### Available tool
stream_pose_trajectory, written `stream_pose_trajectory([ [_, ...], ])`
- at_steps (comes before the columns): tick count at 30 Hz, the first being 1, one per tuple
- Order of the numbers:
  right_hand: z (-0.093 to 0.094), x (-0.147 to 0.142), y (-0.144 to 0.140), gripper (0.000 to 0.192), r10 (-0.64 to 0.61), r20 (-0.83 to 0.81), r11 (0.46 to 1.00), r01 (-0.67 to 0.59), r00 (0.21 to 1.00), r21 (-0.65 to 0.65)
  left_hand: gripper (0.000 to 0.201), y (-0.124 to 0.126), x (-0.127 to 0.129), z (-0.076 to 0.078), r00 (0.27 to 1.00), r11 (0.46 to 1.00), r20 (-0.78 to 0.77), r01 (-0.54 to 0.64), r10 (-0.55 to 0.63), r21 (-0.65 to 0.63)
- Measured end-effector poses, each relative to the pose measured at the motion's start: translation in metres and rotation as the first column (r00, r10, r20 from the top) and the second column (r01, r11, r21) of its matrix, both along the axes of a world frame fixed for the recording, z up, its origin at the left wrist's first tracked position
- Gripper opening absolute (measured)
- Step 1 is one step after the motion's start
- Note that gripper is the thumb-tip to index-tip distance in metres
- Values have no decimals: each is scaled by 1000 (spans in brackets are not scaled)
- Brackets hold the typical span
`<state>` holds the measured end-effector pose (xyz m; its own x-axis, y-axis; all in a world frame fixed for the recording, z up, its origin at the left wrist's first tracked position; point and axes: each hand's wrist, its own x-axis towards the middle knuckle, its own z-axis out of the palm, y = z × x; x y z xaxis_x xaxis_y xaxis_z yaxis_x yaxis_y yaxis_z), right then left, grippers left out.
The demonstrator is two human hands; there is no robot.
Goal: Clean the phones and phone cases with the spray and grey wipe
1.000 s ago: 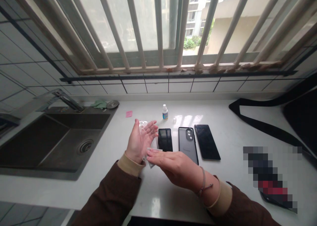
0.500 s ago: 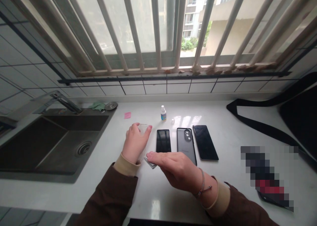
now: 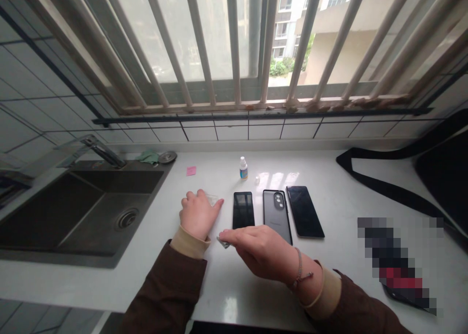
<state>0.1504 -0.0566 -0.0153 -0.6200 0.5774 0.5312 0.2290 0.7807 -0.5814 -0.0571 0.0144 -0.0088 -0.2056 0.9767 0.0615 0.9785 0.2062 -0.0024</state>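
Note:
Under my left hand [image 3: 198, 215] is a clear, thin-edged piece that looks like a transparent phone case [image 3: 212, 198]. My fingers curl over its left side and my thumb lies along its right; the hand hides most of it. My right hand [image 3: 261, 251] pinches a small folded greyish-white piece, cloth or paper [image 3: 223, 243], just right of my left cuff. Beyond the right hand lies a black-screened phone [image 3: 243, 208]. Beside it are a dark phone case with a camera cutout [image 3: 275, 219] and a larger black phone [image 3: 305, 211].
A small white bottle [image 3: 243, 169] stands behind the phones, with a white cap [image 3: 257, 180] near it. A pink sticky note [image 3: 191, 170] lies left. The sink [image 3: 113, 241] is at far left, a black strap [image 3: 383, 187] at right, and a pixelated item [image 3: 398, 265] at lower right.
My left hand has lowered the clear case, which now lies flatter near the counter. My right hand keeps its pinch almost in place. The view has shifted slightly.

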Motion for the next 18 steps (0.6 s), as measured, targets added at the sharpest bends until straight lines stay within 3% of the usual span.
stream_pose_trajectory([
  [6, -2, 4, 5, 42, -73, -10, 997, 73, 997, -2, 56, 0, -17, 5, 997, 993, 28, 71, -68, -92],
  [11, -1, 4, 4, 42, -65, -11, 998, 65, 998, 3, 47, 4, -9, 1, 993, 993, 4, 119, -119, -21],
  [18, -1, 1, -1, 35, -74, 39, 997, 72, 997, 40, 57, 7, 0, 0, 993, 988, -6, 116, -116, 99],
])
